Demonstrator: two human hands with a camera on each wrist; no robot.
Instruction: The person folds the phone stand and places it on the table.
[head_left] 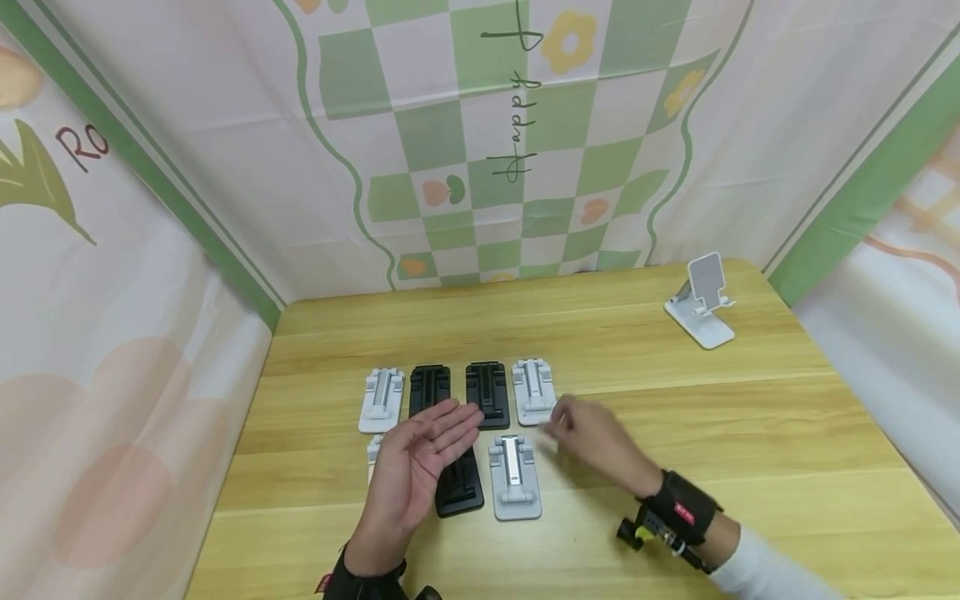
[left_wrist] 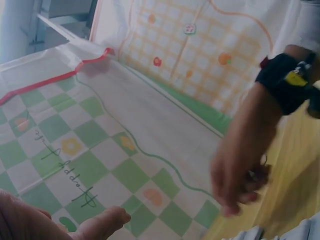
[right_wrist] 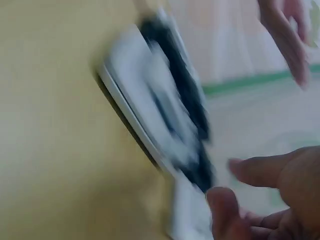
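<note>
Two rows of folded phone stands lie on the table. In the head view, my left hand (head_left: 416, 467) is held palm up with straight fingers over the black stands, holding nothing. It partly covers a front black stand (head_left: 459, 485) and a front white stand (head_left: 373, 448). My right hand (head_left: 600, 437), blurred, hovers by the back-row white stand (head_left: 534, 392), with the front-row white stand (head_left: 516, 479) to its left. In the right wrist view its thumb and fingers (right_wrist: 257, 172) are apart with nothing between them, near blurred stands (right_wrist: 150, 100).
An unfolded white phone stand (head_left: 705, 292) stands at the table's back right. Further back-row stands are white (head_left: 382, 402) and black (head_left: 489, 396). The wooden table (head_left: 750, 433) is bordered by printed cloth (head_left: 487, 142) at the back and both sides.
</note>
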